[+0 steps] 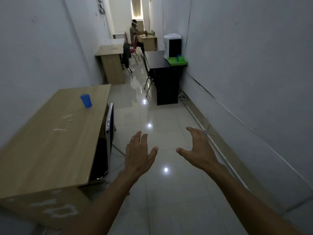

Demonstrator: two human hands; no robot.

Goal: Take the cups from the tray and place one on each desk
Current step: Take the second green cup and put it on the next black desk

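Left hand: the left hand [138,153] is in the lower centre of the frame, held out over the floor [169,192], palm down, fingers straight and a little spread, holding nothing.
Right hand: the right hand [198,150] is just right of it, also over the floor, fingers loosely bent, thumb pointing toward the left hand, holding nothing.
Near cup: a blue cup [86,100] stands upright on the wooden table [50,141] at the left of the frame, toward that table's far end, up and left of the left hand and well apart from both hands.
Tray: a green tray [182,61] lies on the black table [156,60] in the upper right of centre, against the right wall, far beyond both hands.
Tray cup: a second blue cup [179,58] stands in the tray, too small to tell more.
Dispenser: a white and black water dispenser [172,45] stands on the black table just behind the tray.
Chair: a chair [109,129] is pushed in at the wooden table's right side, between that table and the left hand.
Far table: another wooden table [110,51] stands along the left wall further up the frame.
Person: a person [135,36] sits at a table at the far end of the corridor, top centre.
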